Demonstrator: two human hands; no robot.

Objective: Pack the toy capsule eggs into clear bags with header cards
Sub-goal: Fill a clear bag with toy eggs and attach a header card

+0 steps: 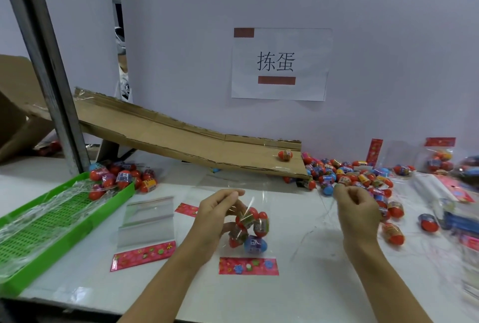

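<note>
My left hand point(217, 216) holds a clear bag point(261, 198) by its open top edge; several red capsule eggs and a blue one point(255, 243) sit inside it above its pink header card point(248, 266). My right hand point(356, 208) hovers at the bag's right side with fingers curled, next to a loose pile of eggs point(350, 175). Whether it pinches the film or an egg is unclear. An empty clear bag point(146, 221) with a pink header card point(143, 255) lies flat to the left.
A green slotted tray point(51, 221) covered with film lies at the left, with more eggs point(121, 177) behind it. A cardboard ramp point(181, 138) slopes down with one egg point(285, 155) on it. Filled bags point(439, 159) stand at the back right. A metal post point(44, 63) rises at left.
</note>
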